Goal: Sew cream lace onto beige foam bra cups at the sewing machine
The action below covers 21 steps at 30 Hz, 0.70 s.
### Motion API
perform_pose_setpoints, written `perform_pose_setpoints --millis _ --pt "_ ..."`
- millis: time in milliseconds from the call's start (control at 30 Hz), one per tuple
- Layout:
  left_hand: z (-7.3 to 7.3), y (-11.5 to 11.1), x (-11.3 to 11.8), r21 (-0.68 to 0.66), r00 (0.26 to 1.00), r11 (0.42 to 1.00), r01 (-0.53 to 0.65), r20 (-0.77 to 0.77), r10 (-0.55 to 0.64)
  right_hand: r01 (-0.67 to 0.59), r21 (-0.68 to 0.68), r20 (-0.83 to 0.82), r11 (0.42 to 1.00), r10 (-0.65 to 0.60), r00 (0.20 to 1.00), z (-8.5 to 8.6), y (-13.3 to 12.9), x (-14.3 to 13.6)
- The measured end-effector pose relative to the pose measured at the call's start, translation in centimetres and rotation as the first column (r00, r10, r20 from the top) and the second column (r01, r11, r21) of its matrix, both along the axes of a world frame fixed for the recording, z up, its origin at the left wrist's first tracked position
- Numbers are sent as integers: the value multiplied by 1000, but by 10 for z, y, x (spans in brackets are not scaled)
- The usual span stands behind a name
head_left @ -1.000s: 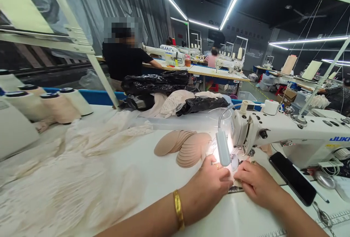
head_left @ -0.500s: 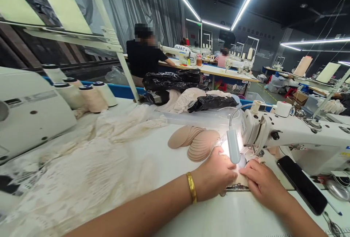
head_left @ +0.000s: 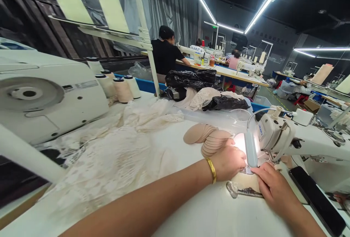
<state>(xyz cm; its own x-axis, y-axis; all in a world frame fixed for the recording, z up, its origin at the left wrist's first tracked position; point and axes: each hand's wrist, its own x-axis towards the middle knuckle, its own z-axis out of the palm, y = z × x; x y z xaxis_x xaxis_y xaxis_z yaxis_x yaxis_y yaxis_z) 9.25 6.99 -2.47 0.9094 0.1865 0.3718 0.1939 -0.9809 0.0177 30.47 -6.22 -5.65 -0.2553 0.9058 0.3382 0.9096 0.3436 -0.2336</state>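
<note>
My left hand [head_left: 229, 161] is closed beside the lit sewing spot, fingers curled; what they grip is hidden. Across from it, my right hand [head_left: 273, 184] has its fingers drawn together at a small pale piece [head_left: 248, 170], and I cannot make out what lies between them. A grey clip lamp [head_left: 251, 149] hangs over the spot and covers part of it. The head of a white sewing machine [head_left: 276, 135] stands just behind my right hand. To the left of the lamp, fanned stacks of beige oval pads [head_left: 216, 142] lie partly behind my left hand.
White lace fabric [head_left: 109, 164] spreads over the table's left side. Thread cones [head_left: 123, 90] and another sewing machine [head_left: 54, 94] stand there. A black phone [head_left: 317, 198] lies at the right. Black plastic bags [head_left: 191, 80] sit at the back; a co-worker [head_left: 166, 53] sits beyond.
The view has swung left, so the scene sits further right. My left hand has moved forward, uncovering more of the beige plate's taped front edge. My right hand stays close to the lamp.
</note>
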Motion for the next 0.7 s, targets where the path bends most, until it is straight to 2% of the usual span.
perform_pose_setpoints --millis 200,300,400,500,567,633,700 --pt "-14 -19 8 120 990 984 -134 -18 137 6 52 55 999 -9 998 -8 0 18" --pt "-14 -35 8 179 978 962 -204 -14 210 -11 105 103 994 0 995 -4 3 17" --pt "-3 -56 3 160 983 973 -168 -52 178 -26 115 148 993 8 989 0 2 22" --pt "15 -80 -8 74 993 995 -70 -92 77 -37 162 208 986 2 978 -4 -1 47" --pt "28 -92 -23 36 991 999 0 -137 5 -83 191 236 978 36 971 -17 -3 72" --pt "40 -102 -48 24 983 999 33 -181 -28 -119 222 236 968 65 970 -34 -3 93" --pt "49 -108 -82 8 975 999 -42 -218 42 -153 260 204 953 101 974 -50 -5 102"
